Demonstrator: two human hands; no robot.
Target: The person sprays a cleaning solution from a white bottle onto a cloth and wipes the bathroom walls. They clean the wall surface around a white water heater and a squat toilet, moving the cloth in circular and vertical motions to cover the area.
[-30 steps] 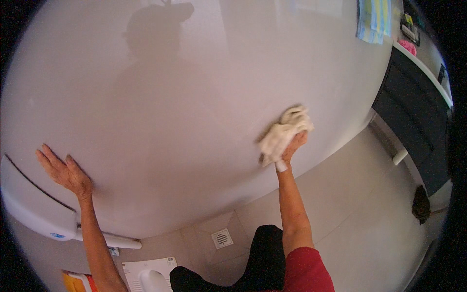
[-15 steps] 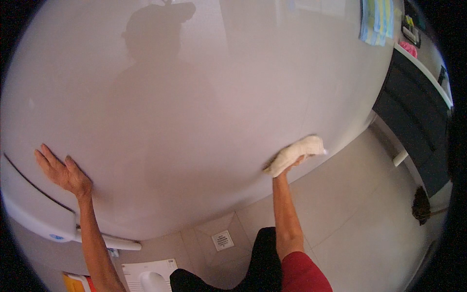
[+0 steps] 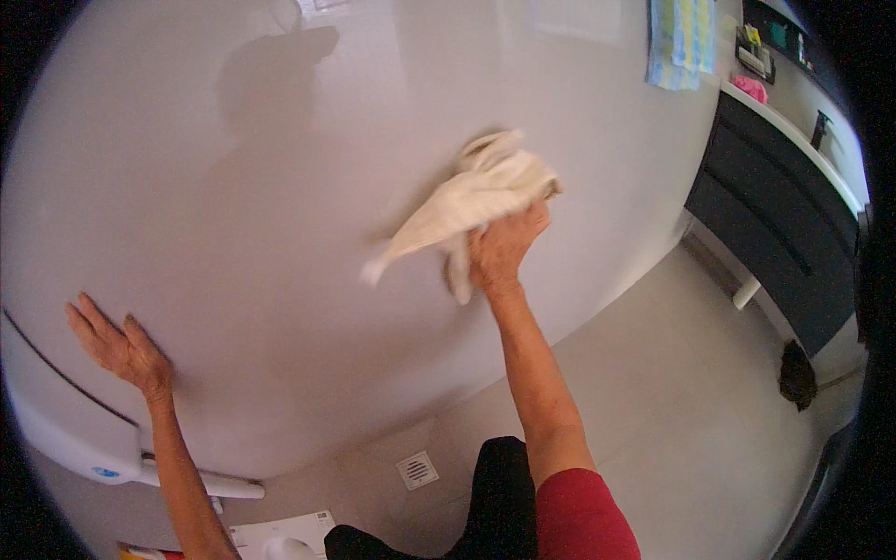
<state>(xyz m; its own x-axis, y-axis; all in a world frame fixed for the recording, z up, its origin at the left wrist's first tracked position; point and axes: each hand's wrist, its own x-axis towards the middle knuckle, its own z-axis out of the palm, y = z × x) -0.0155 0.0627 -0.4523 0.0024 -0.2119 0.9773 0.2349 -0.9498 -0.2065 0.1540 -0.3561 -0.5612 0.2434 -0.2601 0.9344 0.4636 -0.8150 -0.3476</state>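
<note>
A cream cloth (image 3: 490, 191) is bunched under my right hand (image 3: 507, 245), which grips it against the smooth pale wall (image 3: 308, 233). One corner of the cloth trails to the lower left and is slightly blurred; another fold hangs below my fingers. My left hand (image 3: 121, 347) lies flat on the same wall at the left, its fingers spread and nothing in them. It is just above a white rounded wall unit (image 3: 84, 434). My shadow shows on the wall above.
At right stands a dark vanity cabinet (image 3: 775, 215) with a pink cloth (image 3: 749, 89) on its top. A striped towel (image 3: 681, 42) hangs at upper right. A dark brush (image 3: 796, 375) is by the cabinet. On the floor are a drain (image 3: 417, 470) and a white squat toilet (image 3: 280, 537).
My right hand has swept the cloth up and to the left along the wall, and the cloth has spread out. My left hand stays flat in its place. The view has shifted slightly.
</note>
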